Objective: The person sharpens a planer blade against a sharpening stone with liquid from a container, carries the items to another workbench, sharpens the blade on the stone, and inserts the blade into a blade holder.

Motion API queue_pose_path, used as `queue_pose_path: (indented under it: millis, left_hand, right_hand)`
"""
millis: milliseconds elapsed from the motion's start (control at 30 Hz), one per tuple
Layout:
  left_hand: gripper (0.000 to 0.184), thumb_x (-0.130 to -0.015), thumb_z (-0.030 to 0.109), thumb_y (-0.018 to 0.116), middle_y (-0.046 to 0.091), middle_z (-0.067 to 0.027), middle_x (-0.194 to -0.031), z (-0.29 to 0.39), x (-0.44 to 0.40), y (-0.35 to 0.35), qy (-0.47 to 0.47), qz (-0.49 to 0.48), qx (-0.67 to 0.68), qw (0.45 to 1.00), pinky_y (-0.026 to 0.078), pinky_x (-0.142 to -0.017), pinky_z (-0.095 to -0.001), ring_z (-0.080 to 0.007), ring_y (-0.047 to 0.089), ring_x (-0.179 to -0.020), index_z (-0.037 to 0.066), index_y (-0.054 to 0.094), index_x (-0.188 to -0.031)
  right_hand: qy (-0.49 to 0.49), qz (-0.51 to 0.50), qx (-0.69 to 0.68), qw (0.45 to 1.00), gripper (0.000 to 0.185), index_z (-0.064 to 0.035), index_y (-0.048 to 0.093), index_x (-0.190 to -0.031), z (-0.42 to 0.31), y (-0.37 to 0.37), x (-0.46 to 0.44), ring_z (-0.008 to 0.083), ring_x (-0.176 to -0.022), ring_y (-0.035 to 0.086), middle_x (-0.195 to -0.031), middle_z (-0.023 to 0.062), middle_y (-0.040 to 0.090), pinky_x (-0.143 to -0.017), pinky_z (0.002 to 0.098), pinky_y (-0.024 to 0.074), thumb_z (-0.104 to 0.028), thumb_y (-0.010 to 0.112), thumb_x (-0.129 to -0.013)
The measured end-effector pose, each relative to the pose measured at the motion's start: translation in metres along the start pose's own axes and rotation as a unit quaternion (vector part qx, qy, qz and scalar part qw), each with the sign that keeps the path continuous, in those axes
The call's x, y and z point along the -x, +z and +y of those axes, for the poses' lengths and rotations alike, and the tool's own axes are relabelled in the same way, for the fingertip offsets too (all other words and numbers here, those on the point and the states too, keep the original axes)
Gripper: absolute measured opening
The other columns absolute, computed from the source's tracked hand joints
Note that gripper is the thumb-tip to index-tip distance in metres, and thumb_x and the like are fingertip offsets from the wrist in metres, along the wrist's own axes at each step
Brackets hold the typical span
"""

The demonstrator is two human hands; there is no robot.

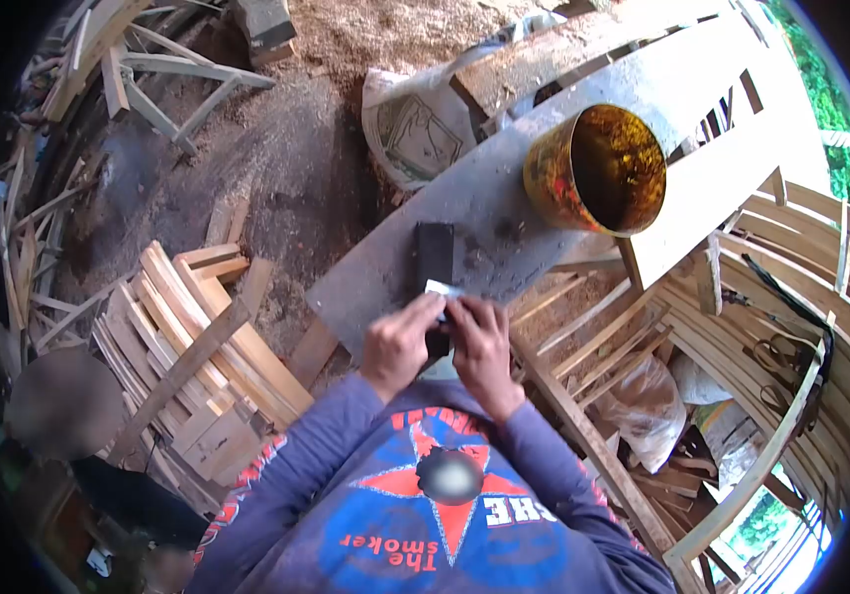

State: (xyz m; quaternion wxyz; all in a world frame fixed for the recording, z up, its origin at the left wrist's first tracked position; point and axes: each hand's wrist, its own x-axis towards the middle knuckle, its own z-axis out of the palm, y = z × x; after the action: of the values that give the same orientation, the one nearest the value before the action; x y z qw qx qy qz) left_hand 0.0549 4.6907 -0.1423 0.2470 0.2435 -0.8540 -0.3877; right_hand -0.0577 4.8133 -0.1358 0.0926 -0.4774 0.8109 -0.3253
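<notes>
Above a dark block point(435, 252) on the tabletop point(365, 287), a small shiny metal piece point(442, 288) is held between both hands. Its left side is pinched by the curled fingers of the left hand point(394, 348); its right side is gripped by the right hand point(484, 346). Whether the block is touched by the metal cannot be told, since the meeting place is covered by the fingers. The piece can be judged light and stiff, perhaps slippery if wet; any thin edge should be treated as sharp, so it is best held by its flat faces.

At the far left, another person point(138, 500) is partly seen beside stacked timber point(247, 356). Farther right, past the tabletop, a printed sack point(415, 139) is placed near a thick beam point(519, 71). Right of the block, a yellowish bucket point(551, 178) is set apart from the hands, and reach along the tabletop is partly blocked by it. Its contents are hidden by shadow. At the right, a plastic bag point(646, 406) is seen among wooden framing point(571, 411).
</notes>
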Motion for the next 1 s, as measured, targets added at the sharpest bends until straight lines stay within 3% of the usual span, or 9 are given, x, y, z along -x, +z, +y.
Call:
queue_pose_path:
  millis: [133, 300, 433, 467, 600, 733, 833, 900, 1000]
  left_hand:
    - [0.035, -0.084, -0.004, 0.064, 0.074, -0.0169, -0.112, -0.013, -0.041, 0.0, -0.016, -0.024, 0.0, 1.0, 0.06, -0.078, -0.044, -0.037, 0.074, -0.094, 0.005, 0.071, -0.117]
    - [0.037, -0.086, -0.004, 0.063, 0.076, -0.016, -0.115, 0.0, -0.002, 0.0, -0.001, -0.004, 0.017, 1.0, 0.062, -0.079, -0.0442, -0.0352, 0.076, -0.093, 0.008, 0.073, -0.119]
    - [0.039, -0.086, -0.004, 0.061, 0.074, -0.017, -0.12, -0.022, -0.048, -0.002, -0.035, -0.075, -0.003, 0.997, 0.063, -0.081, -0.0429, -0.035, 0.076, -0.095, 0.008, 0.073, -0.121]
    - [0.038, -0.086, -0.003, 0.062, 0.075, -0.0167, -0.119, -0.017, -0.059, -0.006, -0.019, -0.029, 0.035, 0.999, 0.063, -0.081, -0.0424, -0.0348, 0.076, -0.096, 0.008, 0.073, -0.121]
    - [0.036, -0.088, 0.0, 0.064, 0.076, -0.0148, -0.117, -0.003, -0.001, -0.002, -0.02, -0.016, 0.014, 1.0, 0.063, -0.08, -0.041, -0.0343, 0.076, -0.097, 0.008, 0.074, -0.121]
    - [0.029, -0.089, 0.001, 0.062, 0.072, -0.0188, -0.096, -0.022, -0.05, -0.003, -0.006, -0.027, 0.011, 1.0, 0.059, -0.067, -0.0476, -0.0384, 0.072, -0.078, 0.01, 0.068, -0.115]
    - [0.033, -0.089, 0.0, 0.061, 0.074, -0.0184, -0.105, -0.014, -0.023, -0.007, -0.019, -0.057, -0.007, 0.998, 0.06, -0.071, -0.0466, -0.0377, 0.074, -0.086, 0.011, 0.07, -0.118]
    - [0.037, -0.086, -0.002, 0.061, 0.074, -0.0167, -0.115, 0.004, 0.002, -0.006, -0.035, -0.006, 0.013, 0.999, 0.061, -0.079, -0.0452, -0.0361, 0.075, -0.096, 0.01, 0.071, -0.12]
    - [0.035, -0.088, -0.001, 0.059, 0.073, -0.0189, -0.101, -0.015, -0.028, -0.006, -0.03, -0.036, -0.004, 0.999, 0.06, -0.072, -0.0487, -0.0404, 0.073, -0.085, 0.011, 0.068, -0.119]
  right_hand:
    - [0.002, 0.006, -0.001, 1.0, 0.04, -0.0073, 0.069, -0.124, 0.008, 0.003, -0.043, 0.0374, -0.115, 0.056, -0.117, 0.0137, 0.064, -0.099, 0.0477, 0.0459, -0.005, 0.071, -0.084]
    - [0.012, 0.006, -0.002, 1.0, 0.044, -0.0082, 0.07, -0.126, -0.002, 0.001, 0.004, 0.0383, -0.114, 0.058, -0.12, 0.0139, 0.064, -0.101, 0.049, 0.0471, -0.006, 0.074, -0.083]
    - [0.002, 0.027, 0.005, 1.0, 0.042, -0.0076, 0.072, -0.123, 0.009, 0.006, -0.048, 0.0379, -0.112, 0.059, -0.118, 0.0139, 0.065, -0.099, 0.0491, 0.0474, -0.007, 0.075, -0.082]
    - [0.016, 0.043, 0.002, 0.999, 0.041, -0.0077, 0.072, -0.122, 0.008, 0.01, -0.052, 0.0377, -0.112, 0.059, -0.117, 0.0134, 0.065, -0.099, 0.0491, 0.0477, -0.008, 0.076, -0.081]
    - [0.016, 0.014, -0.004, 1.0, 0.042, -0.0077, 0.072, -0.123, -0.005, 0.004, 0.002, 0.0377, -0.113, 0.058, -0.118, 0.0123, 0.065, -0.099, 0.0491, 0.0476, -0.007, 0.077, -0.081]
    - [-0.002, 0.023, -0.002, 1.0, 0.038, -0.0047, 0.07, -0.125, 0.004, 0.005, -0.052, 0.0399, -0.112, 0.059, -0.117, 0.0175, 0.066, -0.098, 0.0484, 0.0484, -0.004, 0.069, -0.087]
    - [0.017, -0.006, -0.028, 0.999, 0.036, -0.0057, 0.072, -0.121, -0.001, -0.001, -0.028, 0.0392, -0.11, 0.06, -0.118, 0.0167, 0.066, -0.096, 0.0499, 0.0487, -0.006, 0.073, -0.085]
    - [0.007, -0.001, -0.009, 1.0, 0.038, -0.0065, 0.073, -0.121, -0.006, 0.001, 0.003, 0.0382, -0.111, 0.061, -0.118, 0.0162, 0.067, -0.098, 0.0503, 0.0475, -0.005, 0.073, -0.083]
    - [-0.006, -0.008, 0.004, 1.0, 0.039, -0.0068, 0.071, -0.123, 0.006, 0.006, -0.034, 0.0401, -0.114, 0.058, -0.12, 0.0165, 0.066, -0.099, 0.0487, 0.0476, -0.004, 0.071, -0.084]
